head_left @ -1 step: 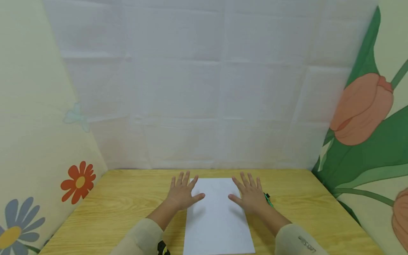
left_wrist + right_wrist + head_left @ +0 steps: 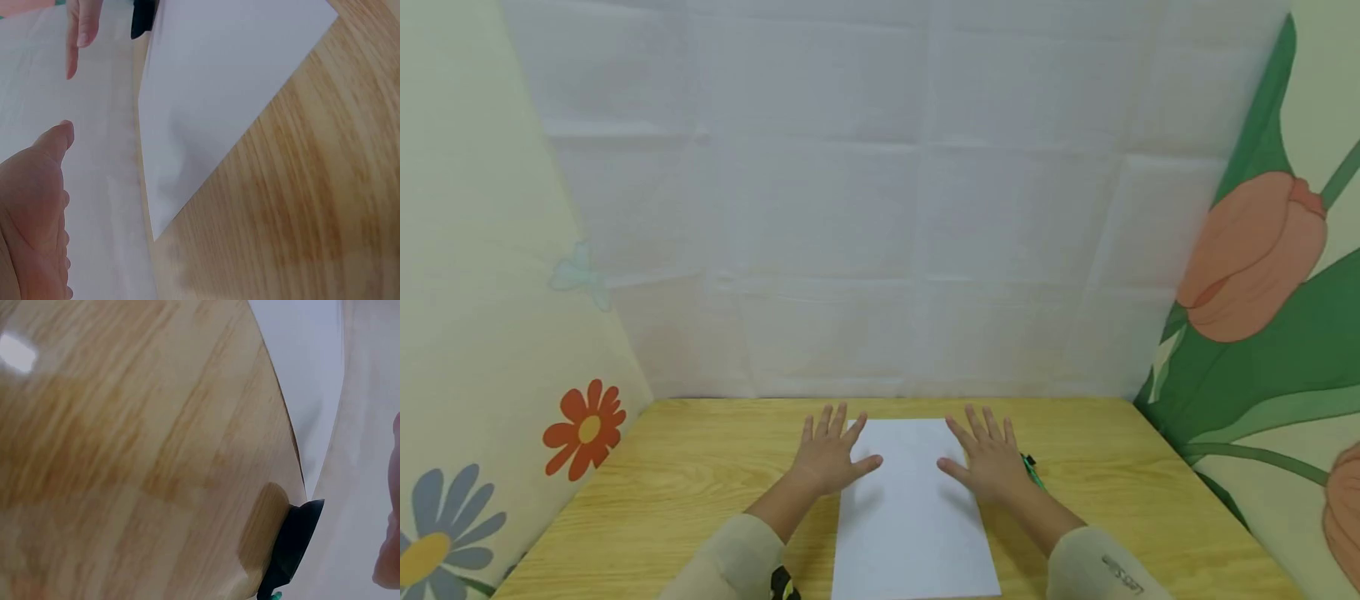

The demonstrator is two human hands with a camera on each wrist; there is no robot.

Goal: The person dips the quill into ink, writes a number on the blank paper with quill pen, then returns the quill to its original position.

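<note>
A white sheet of paper [image 2: 913,517] lies flat on the wood-grain table, its long sides running away from me. Above its left edge my left hand [image 2: 827,458] hovers palm down with the fingers spread. My right hand [image 2: 990,462] is held the same way over the right edge. Shadows fall on the sheet below both, and neither holds anything. Just right of the right hand sits a small green and black object [image 2: 1032,471], partly hidden by the wrist; its kind cannot be told. The right wrist view shows its black part [image 2: 294,544] standing beside the paper's corner.
The wooden table [image 2: 700,467] ends at a creased white cloth [image 2: 850,208] behind. Floral panels stand at the left [image 2: 490,292] and right [image 2: 1262,250]. A black and yellow item [image 2: 782,583] shows by the left sleeve.
</note>
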